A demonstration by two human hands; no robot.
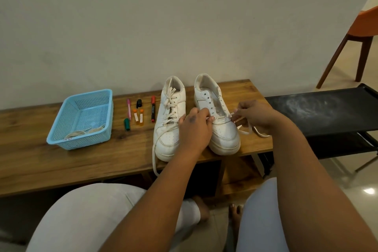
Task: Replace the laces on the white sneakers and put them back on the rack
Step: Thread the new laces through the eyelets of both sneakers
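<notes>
You sit at the wooden tabletop (61,161) threading a fresh lace (245,129) into the right-hand sneaker (223,129), whose upper eyelets are bare. Your left hand (194,127) pinches one lace end at the lowest eyelets; your right hand (253,114) grips the other end just right of that sneaker, slack trailing over the tabletop. Left of it and touching, the other sneaker (169,129) is laced but untied, one end hanging off the front edge. Further left lie markers (153,108) and a blue basket (61,127) holding laces. The lacing has barely begun; next, even both ends and cross them upward. The black rack (327,108) waits to the right.
</notes>
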